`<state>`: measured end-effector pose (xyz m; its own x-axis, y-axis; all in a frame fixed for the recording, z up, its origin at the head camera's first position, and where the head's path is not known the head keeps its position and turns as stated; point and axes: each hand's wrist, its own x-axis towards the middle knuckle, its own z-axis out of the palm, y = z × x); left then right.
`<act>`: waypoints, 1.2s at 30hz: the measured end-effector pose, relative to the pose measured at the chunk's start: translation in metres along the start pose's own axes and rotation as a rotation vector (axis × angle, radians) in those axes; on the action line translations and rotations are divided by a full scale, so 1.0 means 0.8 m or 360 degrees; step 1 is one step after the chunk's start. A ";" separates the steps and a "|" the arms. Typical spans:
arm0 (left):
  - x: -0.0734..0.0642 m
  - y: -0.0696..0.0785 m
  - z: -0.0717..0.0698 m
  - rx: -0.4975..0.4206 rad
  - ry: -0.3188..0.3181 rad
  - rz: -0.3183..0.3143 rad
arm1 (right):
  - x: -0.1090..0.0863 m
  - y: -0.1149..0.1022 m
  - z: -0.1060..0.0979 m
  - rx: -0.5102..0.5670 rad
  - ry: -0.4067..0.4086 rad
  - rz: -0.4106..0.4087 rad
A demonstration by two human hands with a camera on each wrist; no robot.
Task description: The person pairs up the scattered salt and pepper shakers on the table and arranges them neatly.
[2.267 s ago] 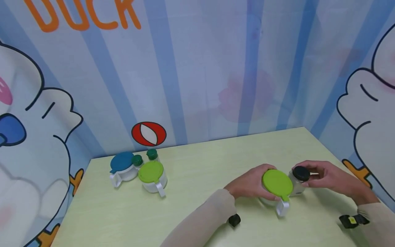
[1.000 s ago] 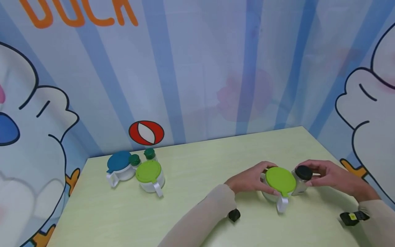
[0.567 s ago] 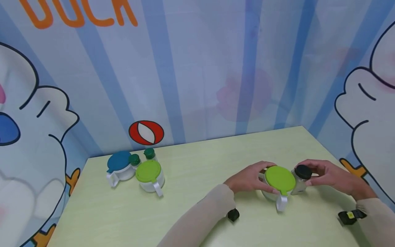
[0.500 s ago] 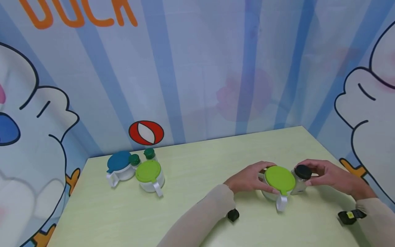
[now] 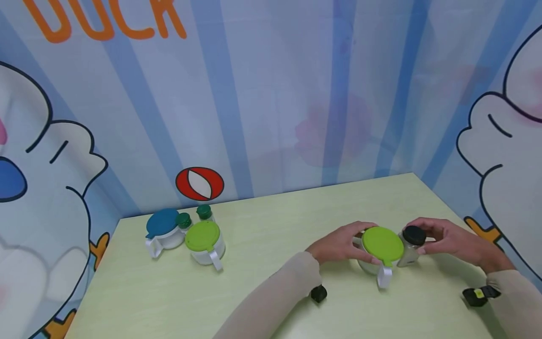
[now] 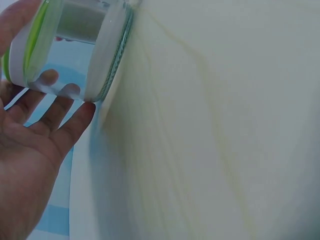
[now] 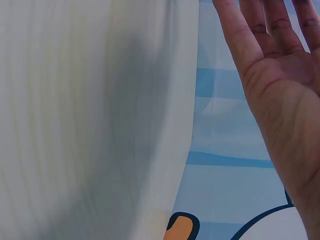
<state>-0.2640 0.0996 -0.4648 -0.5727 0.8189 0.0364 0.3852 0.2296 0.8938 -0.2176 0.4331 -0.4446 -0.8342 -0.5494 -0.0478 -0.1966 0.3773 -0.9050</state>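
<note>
Lower right of frame: my left hand [image 5: 343, 243] grips a round clear green-lidded jar [image 5: 382, 247]; my right hand [image 5: 455, 241] pinches a small clear black-capped bottle [image 5: 411, 242] beside it. Judged step: placing; next needs gentle release.

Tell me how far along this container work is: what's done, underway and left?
Looks done: the blue-lidded jar, two green-capped bottles and one lime-lidded jar stand grouped on the left, no hand on them. In hand: the left hand grips the second lime-lidded jar; the right hand holds the black-capped jar close beside it. Probably left: settling and releasing that pair, as both hands have hold of them.
</note>
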 end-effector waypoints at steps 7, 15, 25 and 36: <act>0.001 0.000 0.001 0.0051 0.0011 -0.0023 | -0.002 0.001 0.000 0.0006 -0.0002 0.0005; 0.000 0.000 -0.001 0.0030 0.0064 -0.0021 | -0.003 -0.001 0.001 -0.0001 0.0032 0.0030; 0.003 0.000 0.001 0.0088 0.0116 -0.0018 | -0.002 -0.001 0.002 -0.0028 0.0081 0.0077; 0.003 0.005 0.006 0.0003 0.0146 -0.0061 | -0.003 0.002 0.003 0.0008 0.0070 0.0073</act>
<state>-0.2603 0.1050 -0.4634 -0.6509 0.7579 0.0432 0.3632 0.2609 0.8944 -0.2147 0.4331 -0.4468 -0.8643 -0.4980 -0.0707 -0.1551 0.3976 -0.9044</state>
